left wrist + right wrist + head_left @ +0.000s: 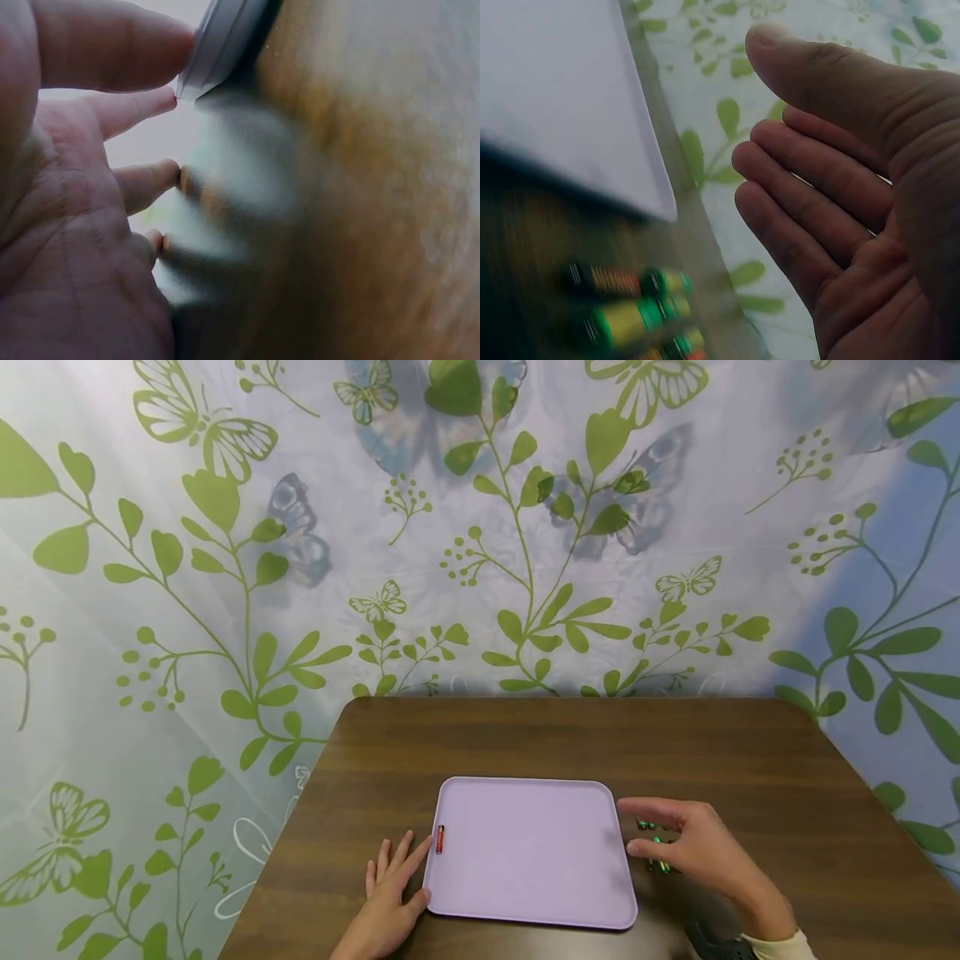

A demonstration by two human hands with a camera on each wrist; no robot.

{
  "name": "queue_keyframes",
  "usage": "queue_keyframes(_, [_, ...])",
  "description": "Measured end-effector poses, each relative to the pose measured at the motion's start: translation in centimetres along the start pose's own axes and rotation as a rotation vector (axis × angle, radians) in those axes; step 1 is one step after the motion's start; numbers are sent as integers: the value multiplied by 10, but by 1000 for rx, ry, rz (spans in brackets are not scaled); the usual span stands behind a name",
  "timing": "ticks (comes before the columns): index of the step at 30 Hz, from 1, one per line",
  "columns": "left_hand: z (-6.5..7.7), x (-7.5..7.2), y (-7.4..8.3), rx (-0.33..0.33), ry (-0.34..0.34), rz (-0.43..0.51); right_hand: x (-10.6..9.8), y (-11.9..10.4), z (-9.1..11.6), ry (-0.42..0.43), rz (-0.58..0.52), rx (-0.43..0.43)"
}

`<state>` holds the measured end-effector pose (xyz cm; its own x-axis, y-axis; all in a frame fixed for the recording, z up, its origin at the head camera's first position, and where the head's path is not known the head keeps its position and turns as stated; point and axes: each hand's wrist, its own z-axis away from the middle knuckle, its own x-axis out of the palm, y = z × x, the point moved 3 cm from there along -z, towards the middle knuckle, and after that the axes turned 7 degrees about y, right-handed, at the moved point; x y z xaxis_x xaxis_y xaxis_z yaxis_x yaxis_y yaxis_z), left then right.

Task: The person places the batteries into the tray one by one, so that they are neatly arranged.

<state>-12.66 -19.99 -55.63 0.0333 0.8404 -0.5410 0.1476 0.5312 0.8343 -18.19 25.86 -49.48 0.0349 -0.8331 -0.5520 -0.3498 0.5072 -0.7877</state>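
A pale purple tray [532, 852] lies on the table, with one red battery [440, 839] standing lengthwise near its left rim. My left hand [390, 897] touches the tray's left edge, fingers spread and fairly straight; the left wrist view shows the thumb against the rim [217, 52]. Beyond the tray's right edge, my right hand [701, 847] hovers with thumb and fingers apart, holding nothing. Several green batteries [662, 866] lie on the table beside and partly behind that hand. In the right wrist view the batteries [622, 322] are blurred, one of them dark with an orange part.
The brown wooden table [570, 735] reaches back to a hanging cloth [420, 568] printed with green leaves and butterflies. A dark band [716, 943] shows by the right wrist, next to a pale sleeve [783, 946].
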Motion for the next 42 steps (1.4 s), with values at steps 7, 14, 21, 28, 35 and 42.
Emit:
queue_keyframes(7, [-2, -1, 2, -35, -12, -38, -33, 12, 14, -11, 176, 17])
queue_keyframes(14, [-1, -3, 6, -94, -54, -73, -49, 26, 24, -49, 297, 48])
queue_keyframes(21, [-1, -2, 6, -92, -51, -70, -51, 43, 31, -98, 340, 103])
queue_keyframes(28, [-1, -2, 7, -95, -52, -70, -47, 55, 35, -52, 354, 12])
queue_keyframes(35, [-1, -2, 6, -97, -57, -72, -41, 60, 36, -10, 417, -32])
queue_keyframes(42, [-1, -3, 6, -91, -53, -77, -37, 62, 37, -5, 440, -40])
